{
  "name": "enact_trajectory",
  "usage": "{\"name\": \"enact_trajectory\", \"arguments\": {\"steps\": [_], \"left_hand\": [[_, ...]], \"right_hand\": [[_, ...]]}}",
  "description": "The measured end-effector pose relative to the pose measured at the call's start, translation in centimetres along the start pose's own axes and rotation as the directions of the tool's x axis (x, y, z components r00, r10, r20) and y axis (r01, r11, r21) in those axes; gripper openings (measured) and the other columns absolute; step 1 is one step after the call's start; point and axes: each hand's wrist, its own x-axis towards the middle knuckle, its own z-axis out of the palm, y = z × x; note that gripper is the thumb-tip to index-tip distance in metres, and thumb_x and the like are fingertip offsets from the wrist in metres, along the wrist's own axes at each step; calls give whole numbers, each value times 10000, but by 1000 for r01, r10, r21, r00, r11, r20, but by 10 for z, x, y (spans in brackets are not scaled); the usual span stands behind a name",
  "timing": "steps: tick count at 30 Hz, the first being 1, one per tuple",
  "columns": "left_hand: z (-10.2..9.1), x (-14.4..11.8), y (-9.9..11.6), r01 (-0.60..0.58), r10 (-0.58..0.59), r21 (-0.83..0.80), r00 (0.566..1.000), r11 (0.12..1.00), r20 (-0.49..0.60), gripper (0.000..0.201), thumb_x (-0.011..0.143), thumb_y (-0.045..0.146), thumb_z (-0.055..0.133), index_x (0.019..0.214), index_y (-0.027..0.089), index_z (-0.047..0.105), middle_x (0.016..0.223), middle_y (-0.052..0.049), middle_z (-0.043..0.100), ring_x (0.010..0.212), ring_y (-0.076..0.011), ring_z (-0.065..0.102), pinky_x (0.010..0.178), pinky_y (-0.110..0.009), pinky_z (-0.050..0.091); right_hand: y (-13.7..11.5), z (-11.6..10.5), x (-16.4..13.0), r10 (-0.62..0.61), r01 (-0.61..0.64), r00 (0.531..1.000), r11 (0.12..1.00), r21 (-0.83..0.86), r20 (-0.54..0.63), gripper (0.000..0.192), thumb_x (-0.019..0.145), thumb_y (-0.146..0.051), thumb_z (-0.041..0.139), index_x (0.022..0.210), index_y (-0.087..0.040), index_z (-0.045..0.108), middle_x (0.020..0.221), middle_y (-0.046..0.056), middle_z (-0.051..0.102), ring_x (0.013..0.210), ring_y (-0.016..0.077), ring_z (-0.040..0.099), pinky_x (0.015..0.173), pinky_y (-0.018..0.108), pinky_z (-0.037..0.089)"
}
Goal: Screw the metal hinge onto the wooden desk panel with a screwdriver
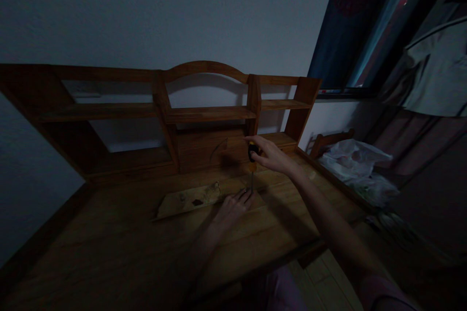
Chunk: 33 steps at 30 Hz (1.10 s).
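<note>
My right hand (268, 154) is wrapped around the black-and-yellow handle of a screwdriver (252, 163), holding it upright so its tip meets the wooden board (204, 198) squarely. My left hand (233, 206) lies flat with fingers spread narrow, fingertips just beside the shaft, likely to steady the tip and pin the board. The board lies near the back edge of the wooden desk (109, 243), in front of the shelf unit (204, 114) with its 3 bays. The room is dim; a white plastic bag (355, 160) sits beyond the desk's right edge, under a dark window (350, 24).
</note>
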Motion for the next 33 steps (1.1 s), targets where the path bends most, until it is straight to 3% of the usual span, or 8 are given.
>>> {"name": "enact_trajectory", "arguments": {"steps": [5, 11, 16, 22, 28, 33], "left_hand": [[1, 0, 0, 15, -15, -2, 1000, 1000, 17, 574, 895, 22, 403, 1440, 199, 381, 1417, -100, 509, 1265, -200, 525, 882, -307, 544], [-3, 1, 1, 1, -1, 0, 1000, 1000, 22, 546, 887, 11, 399, 1409, 171, 418, 1403, -110, 522, 1264, -201, 526, 841, -306, 562], [0, 0, 0, 4, -4, 0, 1000, 1000, 14, 574, 879, 3, 395, 1426, 176, 395, 1400, -109, 524, 1266, -198, 525, 869, -317, 556], [-2, 0, 1, 5, -5, 5, 1000, 1000, 20, 538, 892, 30, 426, 1407, 186, 417, 1394, -99, 533, 1266, -197, 525, 870, -306, 548], [1, 0, 1, 10, -10, 1, 1000, 1000, 12, 568, 888, 18, 419, 1429, 190, 396, 1406, -105, 520, 1267, -192, 524, 880, -305, 546], [0, 0, 0, 14, -14, -3, 1000, 1000, 0, 567, 893, 21, 412, 1433, 192, 391, 1412, -104, 516, 1268, -193, 523, 870, -307, 551]], "right_hand": [[-5, -1, 0, 99, -100, 995, 987, -123, -8, 357, 944, -406, 490, 1246, -218, 509, 1183, 102, 606, 1056, 241, 597, 921, 391, 460], [-6, 0, -1, 75, -70, 997, 990, -124, 36, 484, 924, -279, 480, 1394, -210, 389, 1319, 115, 524, 1167, 251, 543, 975, 408, 436], [-4, 1, 1, 100, -98, 995, 988, -117, 17, 378, 941, -405, 484, 1256, -196, 499, 1170, 110, 600, 1043, 240, 593, 915, 388, 460], [-5, -1, 1, 17, -15, 1000, 999, -46, 25, 422, 886, -221, 490, 1307, -194, 471, 1266, 104, 567, 1142, 230, 551, 976, 377, 428], [1, 2, 1, 77, -77, 997, 996, -53, 7, 407, 923, -415, 522, 1277, -215, 493, 1194, 98, 616, 1067, 236, 596, 920, 380, 455], [0, 1, 0, 37, -37, 999, 999, -28, 9, 449, 896, -238, 497, 1342, -210, 452, 1302, 98, 561, 1152, 226, 556, 972, 384, 431]]}}
